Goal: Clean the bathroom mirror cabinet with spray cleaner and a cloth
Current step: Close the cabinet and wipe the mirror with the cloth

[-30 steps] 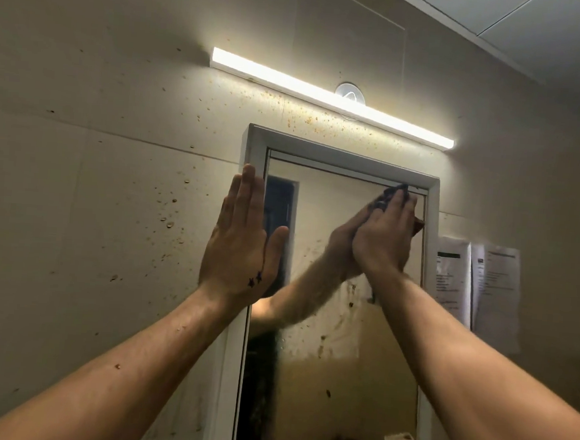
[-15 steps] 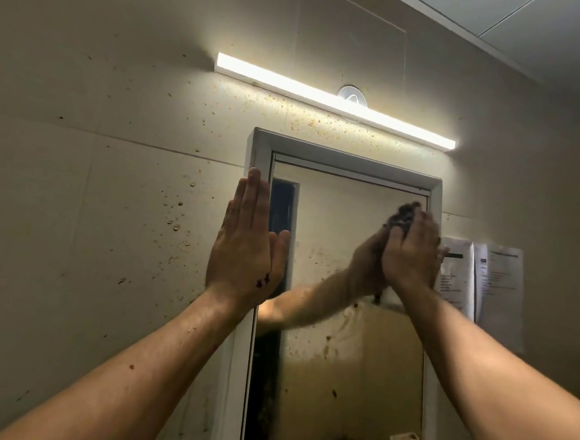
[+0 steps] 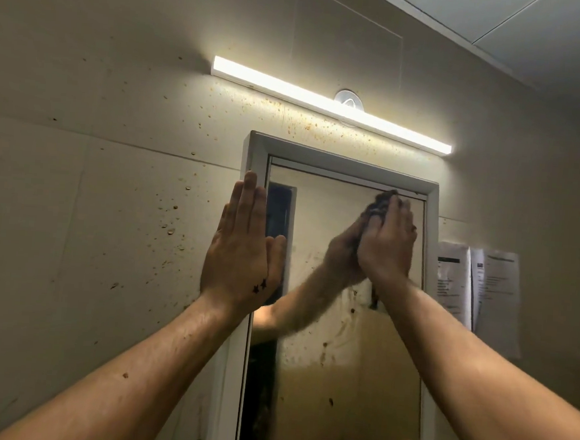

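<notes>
Speckled beige wall (image 3: 111,207) frames the job. Nearest you, your left hand (image 3: 242,247) lies flat, fingers wide and empty, on the left edge of the mirror cabinet (image 3: 336,367) — keep it bracing. Your right hand (image 3: 388,244) presses the dark cloth (image 3: 380,204) against the cabinet's upper right glass. Work downward in overlapping passes — brown spatter covers the lower glass. No spray cleaner is in view.

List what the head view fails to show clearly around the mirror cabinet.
- Cloth: mostly hidden behind the right hand.
- Papers on the wall: print too small to read.
- Mirror cabinet: bottom cut off by the frame edge.
- Spray cleaner: not in view.
</notes>
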